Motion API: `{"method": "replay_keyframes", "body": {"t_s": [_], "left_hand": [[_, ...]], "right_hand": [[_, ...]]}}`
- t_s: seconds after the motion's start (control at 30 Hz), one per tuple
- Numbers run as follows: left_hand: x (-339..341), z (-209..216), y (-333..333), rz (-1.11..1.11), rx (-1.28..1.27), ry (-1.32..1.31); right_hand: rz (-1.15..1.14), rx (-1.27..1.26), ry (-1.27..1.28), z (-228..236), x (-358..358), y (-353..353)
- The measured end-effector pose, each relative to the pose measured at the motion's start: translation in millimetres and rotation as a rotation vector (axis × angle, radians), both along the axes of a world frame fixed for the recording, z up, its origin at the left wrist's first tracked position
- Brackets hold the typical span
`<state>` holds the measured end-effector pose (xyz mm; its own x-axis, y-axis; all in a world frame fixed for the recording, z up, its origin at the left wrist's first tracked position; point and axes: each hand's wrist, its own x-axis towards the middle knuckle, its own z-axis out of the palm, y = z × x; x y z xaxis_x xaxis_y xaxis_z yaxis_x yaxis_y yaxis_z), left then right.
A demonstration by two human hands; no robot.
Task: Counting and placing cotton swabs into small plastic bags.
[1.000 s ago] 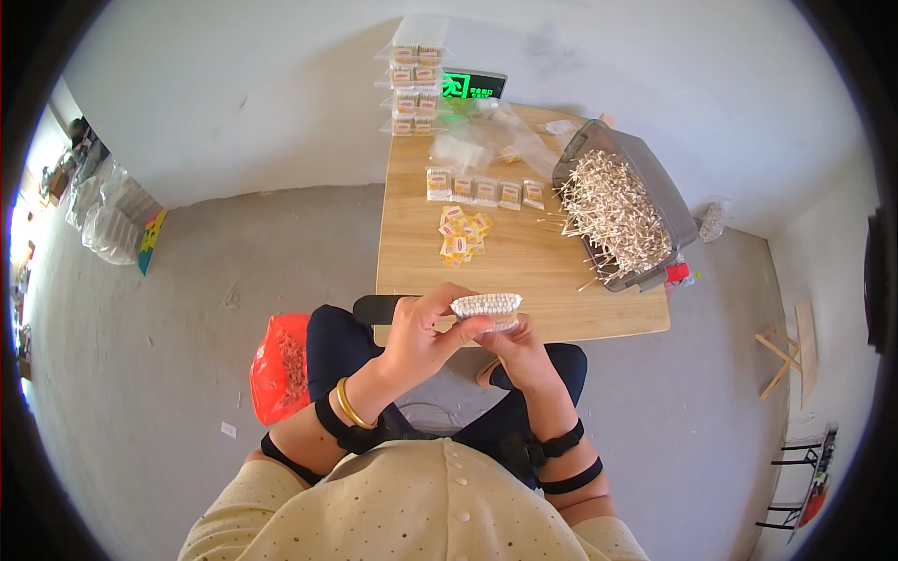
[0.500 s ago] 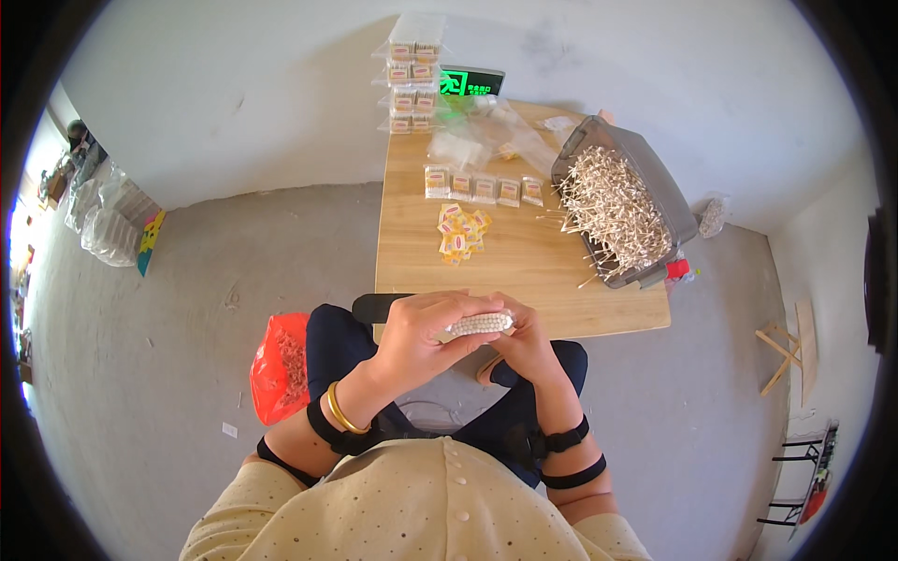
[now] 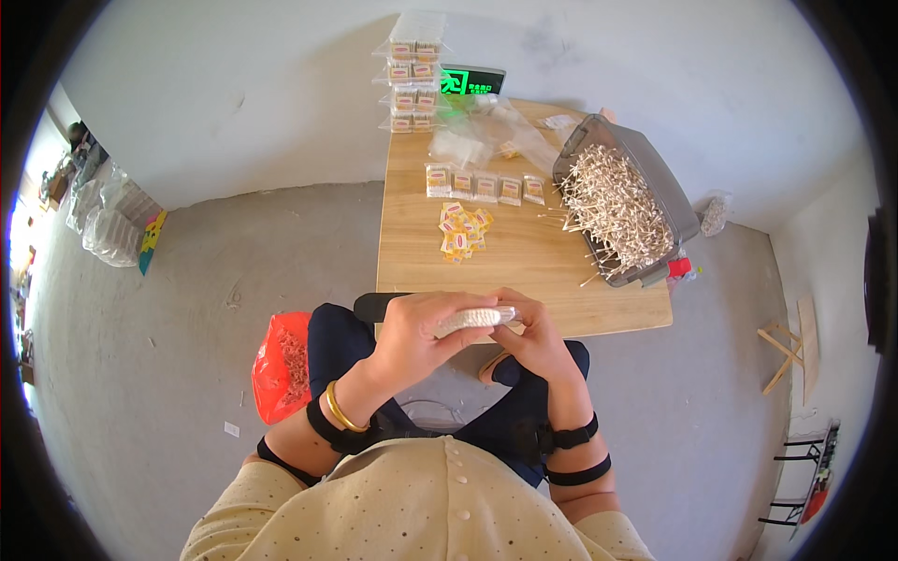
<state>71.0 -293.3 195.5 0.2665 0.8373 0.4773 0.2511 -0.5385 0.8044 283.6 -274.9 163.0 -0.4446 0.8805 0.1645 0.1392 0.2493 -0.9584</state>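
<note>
A packet of cotton swabs (image 3: pixel 470 321), its white tips bunched in clear plastic, is held over the table's near edge. My left hand (image 3: pixel 410 329) wraps round it, thumb below and fingers above. At the packet's right end, my right hand (image 3: pixel 543 346) pinches the clear plastic; some of its fingertips are hidden behind the packet. Beyond my hands lies a pile of small yellow-and-white cards (image 3: pixel 462 231). A row of several filled swab packets (image 3: pixel 485 188) stands behind the cards.
A grey bin (image 3: pixel 655 178) tipped on its side spills loose cotton swabs (image 3: pixel 617 210) at the table's right. Clear plastic bags (image 3: pixel 458 148) and stacked bagged packets (image 3: pixel 413 73) are at the back. A red bag (image 3: pixel 271 374) sits by my left leg.
The packet has turned, so its end of swab tips faces me less. My right hand has shifted slightly right, and its grip has moved onto the plastic at the packet's right end.
</note>
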Motion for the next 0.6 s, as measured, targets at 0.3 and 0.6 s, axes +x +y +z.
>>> {"method": "replay_keyframes", "body": {"t_s": [0.3,0.6], "left_hand": [[-9,16,4,0.018,-0.443,0.031],[-21,-16,15,-0.174,-0.788,-0.66]], "right_hand": [[0.02,-0.019,-0.102,5,-3,-4],[-0.031,-0.176,0.165,-2,-3,0]]}}
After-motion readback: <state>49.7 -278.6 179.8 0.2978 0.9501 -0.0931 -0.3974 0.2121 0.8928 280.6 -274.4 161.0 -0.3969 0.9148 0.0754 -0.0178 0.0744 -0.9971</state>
